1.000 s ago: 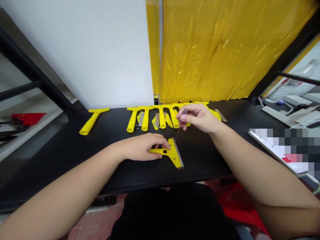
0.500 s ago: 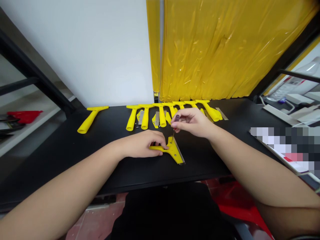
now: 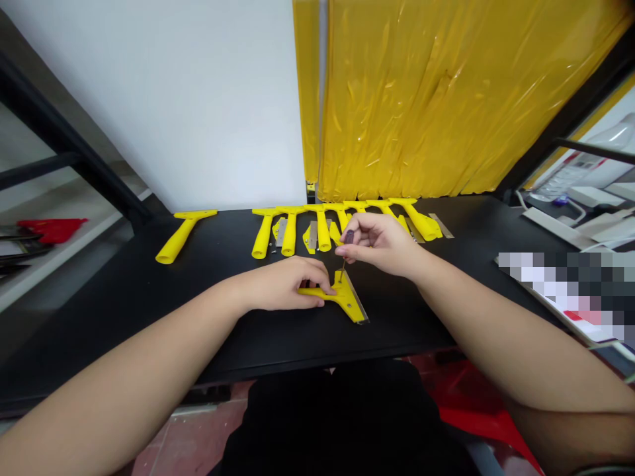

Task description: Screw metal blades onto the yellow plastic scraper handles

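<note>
My left hand [image 3: 292, 283] is closed around the handle of a yellow scraper [image 3: 347, 301], whose wide head points right with a metal blade along its edge. In my right hand [image 3: 380, 241] is a screwdriver [image 3: 349, 239], pinched by its dark handle and held nearly upright. Its shaft comes down to the screw spot on the far part of the scraper's head. A second screw shows on the near part of the head. Beyond my hands lies a row of yellow scraper handles [image 3: 288, 235], with loose blades [image 3: 313, 235] and yellow plates between them.
One more yellow handle [image 3: 179, 235] lies apart at the left on the black table [image 3: 149, 324]. Tiny screws [image 3: 272, 249] rest near the row. A white panel [image 3: 223, 99] and yellow plastic sheeting [image 3: 421, 99] stand behind. Shelving with a plastic bottle [image 3: 570, 172] is at the right.
My right hand and the screwdriver handle have shifted very slightly to the left, the tip staying at the same screw spot. My left hand keeps its hold on the scraper.
</note>
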A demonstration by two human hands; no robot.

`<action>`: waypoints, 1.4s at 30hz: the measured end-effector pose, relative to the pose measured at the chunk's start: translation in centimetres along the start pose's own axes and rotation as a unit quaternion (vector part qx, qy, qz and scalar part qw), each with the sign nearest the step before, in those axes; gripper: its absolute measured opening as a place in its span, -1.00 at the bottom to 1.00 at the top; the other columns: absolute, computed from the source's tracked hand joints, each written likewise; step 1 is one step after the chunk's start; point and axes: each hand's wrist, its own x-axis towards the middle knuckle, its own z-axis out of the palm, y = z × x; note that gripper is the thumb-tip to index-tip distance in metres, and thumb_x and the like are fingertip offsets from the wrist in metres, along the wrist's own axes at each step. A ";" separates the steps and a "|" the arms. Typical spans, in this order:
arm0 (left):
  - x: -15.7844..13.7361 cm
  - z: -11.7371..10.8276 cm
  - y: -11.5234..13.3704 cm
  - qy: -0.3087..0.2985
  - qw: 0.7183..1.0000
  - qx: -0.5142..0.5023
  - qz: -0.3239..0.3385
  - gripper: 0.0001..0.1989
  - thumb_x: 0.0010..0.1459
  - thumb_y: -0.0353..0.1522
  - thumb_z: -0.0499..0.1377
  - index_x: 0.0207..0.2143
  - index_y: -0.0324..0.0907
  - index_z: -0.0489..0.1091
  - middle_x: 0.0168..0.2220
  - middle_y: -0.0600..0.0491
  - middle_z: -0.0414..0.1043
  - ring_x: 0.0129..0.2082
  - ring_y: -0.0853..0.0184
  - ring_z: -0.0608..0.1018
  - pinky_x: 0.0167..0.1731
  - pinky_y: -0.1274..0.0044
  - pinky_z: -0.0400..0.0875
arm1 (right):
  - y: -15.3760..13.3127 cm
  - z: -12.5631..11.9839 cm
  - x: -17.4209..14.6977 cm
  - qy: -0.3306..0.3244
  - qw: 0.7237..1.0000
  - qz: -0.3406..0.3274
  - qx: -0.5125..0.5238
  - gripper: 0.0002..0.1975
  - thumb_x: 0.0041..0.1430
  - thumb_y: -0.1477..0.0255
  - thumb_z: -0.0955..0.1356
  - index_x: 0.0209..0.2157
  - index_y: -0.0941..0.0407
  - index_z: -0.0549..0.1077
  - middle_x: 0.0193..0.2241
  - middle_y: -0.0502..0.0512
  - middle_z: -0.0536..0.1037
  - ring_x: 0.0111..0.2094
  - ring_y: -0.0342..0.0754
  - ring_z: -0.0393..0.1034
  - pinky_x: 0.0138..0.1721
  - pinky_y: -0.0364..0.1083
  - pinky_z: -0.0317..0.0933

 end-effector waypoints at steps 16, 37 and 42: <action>-0.4 -0.7 -0.5 -0.004 0.999 -0.035 -0.004 -0.82 0.29 -0.37 0.35 -0.07 -0.10 0.68 -0.01 -0.04 0.57 -0.13 0.28 0.62 -0.09 0.45 0.48 | 1.0 -0.9 0.5 -0.019 0.996 0.018 0.086 -0.56 0.09 0.22 0.65 -0.32 0.11 0.39 -0.39 0.05 0.66 -0.36 -0.05 0.67 -0.26 -0.08 0.59; -0.4 -0.9 -1.0 -0.005 0.999 -0.039 0.025 -0.78 0.30 -0.43 0.35 -0.02 -0.08 0.68 0.02 -0.05 0.63 0.00 0.26 0.66 0.05 0.45 0.50 | 0.6 -0.7 0.4 -0.062 0.995 -0.014 0.080 -0.69 0.22 0.25 0.58 -0.21 0.13 0.50 -0.28 0.16 0.70 -0.27 -0.04 0.65 -0.14 -0.03 0.57; -0.3 -1.0 -1.3 -0.004 0.999 -0.042 0.025 -0.79 0.31 -0.42 0.35 -0.02 -0.09 0.67 0.01 -0.06 0.64 0.01 0.27 0.66 0.09 0.44 0.50 | 0.8 -0.2 0.4 -0.091 0.988 -0.025 0.121 -0.63 0.34 0.19 0.50 0.02 0.08 0.45 -0.23 0.10 0.69 -0.16 -0.03 0.65 -0.03 -0.01 0.54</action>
